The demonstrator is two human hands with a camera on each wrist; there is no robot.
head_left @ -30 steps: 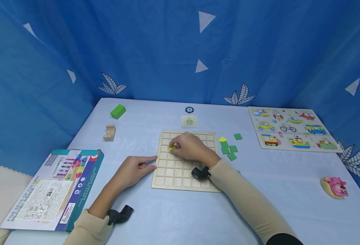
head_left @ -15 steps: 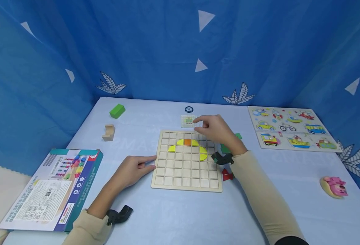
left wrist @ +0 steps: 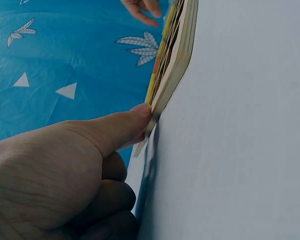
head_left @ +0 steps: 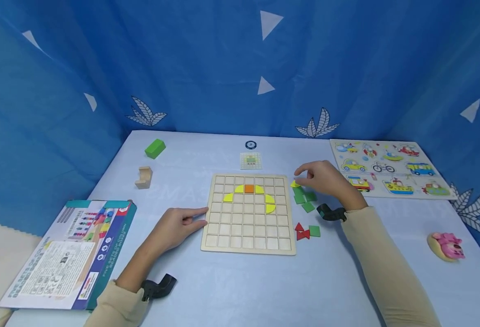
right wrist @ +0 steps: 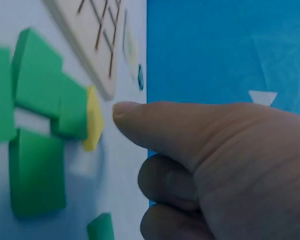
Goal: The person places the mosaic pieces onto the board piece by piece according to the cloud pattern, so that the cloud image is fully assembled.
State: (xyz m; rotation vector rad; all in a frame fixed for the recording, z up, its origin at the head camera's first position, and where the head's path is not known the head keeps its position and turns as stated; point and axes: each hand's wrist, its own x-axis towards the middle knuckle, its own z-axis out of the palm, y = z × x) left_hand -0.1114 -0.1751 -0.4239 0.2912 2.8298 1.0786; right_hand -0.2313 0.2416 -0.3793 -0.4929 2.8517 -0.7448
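Right hand (head_left: 325,181) hovers over the loose pieces just off the right edge of the grid board (head_left: 249,213), fingers loosely curled, holding nothing that I can see. Yellow piece (head_left: 295,184) sits just under and ahead of the right fingertips (head_left: 298,172), touching the green squares (head_left: 304,198); in the wrist view the yellow piece (right wrist: 92,119) lies just left of the thumb tip, not yet touched, its long edge running along the neighbouring green square. Right hand is clearly the nearer one. Left hand (head_left: 178,226) rests on the table, index finger extended and pressed against the board's left edge (left wrist: 172,55), other fingers curled under, gripping nothing. Red triangles (head_left: 302,231) lie nearer the wrist, untouched.
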